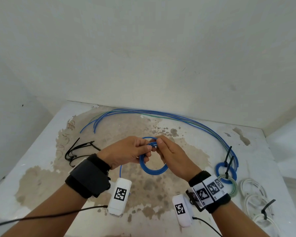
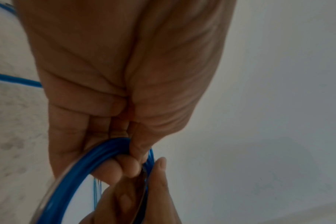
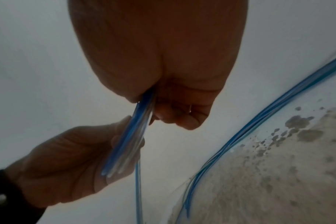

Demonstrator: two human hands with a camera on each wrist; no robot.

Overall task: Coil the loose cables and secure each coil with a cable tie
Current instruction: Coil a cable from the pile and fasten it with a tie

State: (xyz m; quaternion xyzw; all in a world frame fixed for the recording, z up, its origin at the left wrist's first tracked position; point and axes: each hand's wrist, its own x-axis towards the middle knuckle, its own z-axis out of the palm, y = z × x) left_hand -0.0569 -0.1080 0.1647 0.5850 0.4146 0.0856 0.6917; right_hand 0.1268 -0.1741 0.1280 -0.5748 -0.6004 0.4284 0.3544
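Note:
A blue cable coil (image 1: 152,170) hangs in the air above the middle of the table, held by both hands. My left hand (image 1: 126,151) grips its left side, fingers curled round the strands (image 2: 98,165). My right hand (image 1: 169,151) pinches the coil's top and right side (image 3: 132,133). A loose tail of the same blue cable (image 1: 120,171) drops from the coil toward the table. Several loose blue and green cables (image 1: 161,115) lie in an arc along the back. Black cable ties (image 1: 79,149) lie to the left.
At the right sit a tied blue coil (image 1: 225,173), a green-white coil (image 1: 231,187) and white coils (image 1: 256,202), each with a black tie. The white table (image 1: 41,151) is stained brown and meets walls at the back and sides.

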